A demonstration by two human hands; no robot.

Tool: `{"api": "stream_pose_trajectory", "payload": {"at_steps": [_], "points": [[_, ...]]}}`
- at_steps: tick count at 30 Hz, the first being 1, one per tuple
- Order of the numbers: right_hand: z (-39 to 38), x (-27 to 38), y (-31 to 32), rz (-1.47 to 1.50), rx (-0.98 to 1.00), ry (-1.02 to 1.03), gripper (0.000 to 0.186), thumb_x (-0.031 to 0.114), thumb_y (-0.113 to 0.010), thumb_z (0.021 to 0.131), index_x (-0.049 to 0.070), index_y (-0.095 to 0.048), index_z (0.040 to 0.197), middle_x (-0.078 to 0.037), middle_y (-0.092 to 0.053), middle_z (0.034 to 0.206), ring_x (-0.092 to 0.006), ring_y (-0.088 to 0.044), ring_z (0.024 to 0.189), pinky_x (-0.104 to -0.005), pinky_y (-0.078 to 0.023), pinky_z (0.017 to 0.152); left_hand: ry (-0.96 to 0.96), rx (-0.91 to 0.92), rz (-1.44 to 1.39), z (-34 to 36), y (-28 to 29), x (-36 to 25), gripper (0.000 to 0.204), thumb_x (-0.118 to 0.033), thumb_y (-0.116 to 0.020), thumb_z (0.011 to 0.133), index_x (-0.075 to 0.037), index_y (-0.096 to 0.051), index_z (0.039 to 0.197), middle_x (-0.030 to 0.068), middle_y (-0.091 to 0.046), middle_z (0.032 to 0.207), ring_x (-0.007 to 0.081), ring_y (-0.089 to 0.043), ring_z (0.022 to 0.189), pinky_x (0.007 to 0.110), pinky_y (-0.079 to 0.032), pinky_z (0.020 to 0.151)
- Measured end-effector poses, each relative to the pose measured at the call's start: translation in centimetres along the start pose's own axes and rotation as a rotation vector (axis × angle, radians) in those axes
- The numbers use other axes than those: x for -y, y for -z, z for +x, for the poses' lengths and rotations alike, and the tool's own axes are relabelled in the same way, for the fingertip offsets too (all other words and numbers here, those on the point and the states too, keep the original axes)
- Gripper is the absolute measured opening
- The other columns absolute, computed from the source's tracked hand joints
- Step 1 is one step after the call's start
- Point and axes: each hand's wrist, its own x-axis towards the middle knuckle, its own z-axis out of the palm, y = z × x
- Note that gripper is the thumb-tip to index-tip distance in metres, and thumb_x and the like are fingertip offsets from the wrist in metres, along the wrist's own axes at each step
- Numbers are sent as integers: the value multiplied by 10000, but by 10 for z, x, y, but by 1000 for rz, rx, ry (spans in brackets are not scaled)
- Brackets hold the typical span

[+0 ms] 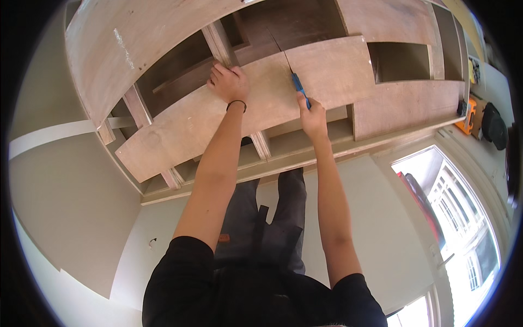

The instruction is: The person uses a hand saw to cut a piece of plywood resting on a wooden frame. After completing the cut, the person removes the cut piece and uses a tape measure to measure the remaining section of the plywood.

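Note:
A long plywood board point(180, 131) lies slantwise across the open wooden frame. At its far edge, beside a wooden crosspiece point(219, 43), my left hand point(229, 83) presses down with its fingers curled on the board's edge. My right hand point(313, 115) is wrapped round the blue handle of a handsaw point(297, 82). Its thin dark blade, seen nearly edge-on, crosses the board's far edge and points away over the open bay. Whether the teeth have cut into the wood cannot be made out.
Other plywood panels point(411, 106) cover parts of the frame, with open bays between crosspieces point(260, 144). The frame's near rail point(327, 152) runs in front of my legs. At far right are an orange case point(467, 115) and dark items. A bright window point(452, 207) stands at right.

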Motion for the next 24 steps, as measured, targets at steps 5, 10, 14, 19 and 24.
{"api": "stream_pose_trajectory", "payload": {"at_steps": [5,10,14,19,24], "points": [[5,-8,0,13,-18,51,622,528,-545,938,-59,-601,741,-261,-578,658,-394,-575,628,-452,-463,649,226,258,5,17,2,-4,359,-209,-521,788,-4,-553,1081,185,-668,919,337,-648,834,466,-425,837],[12,-9,1,31,67,-20,630,536,-531,946,-60,-599,752,-251,-568,664,-358,-557,635,-440,-457,656,174,251,17,18,-6,2,345,-242,-489,805,-22,-536,1066,202,-685,977,384,-666,867,491,-413,862],[3,-5,10,60,74,75,583,508,-516,977,-18,-558,727,-44,-460,560,-135,-465,542,-329,-382,515,169,234,23,18,-7,5,338,-243,-488,804,-24,-547,1054,195,-681,1003,384,-663,890,492,-419,861],[-82,-26,54,47,125,-123,558,482,-524,983,-33,-526,768,-125,-458,589,-183,-441,582,-370,-398,560,163,237,35,20,-7,4,312,-210,-533,751,-20,-566,997,173,-664,975,355,-653,887,479,-424,822],[-170,-46,89,25,124,-112,467,370,-550,996,-21,-510,744,-105,-447,573,-143,-398,548,-353,-374,495,127,170,8,15,-8,7,322,-218,-514,779,-12,-557,1023,201,-621,1064,375,-636,952,489,-425,849]]}}
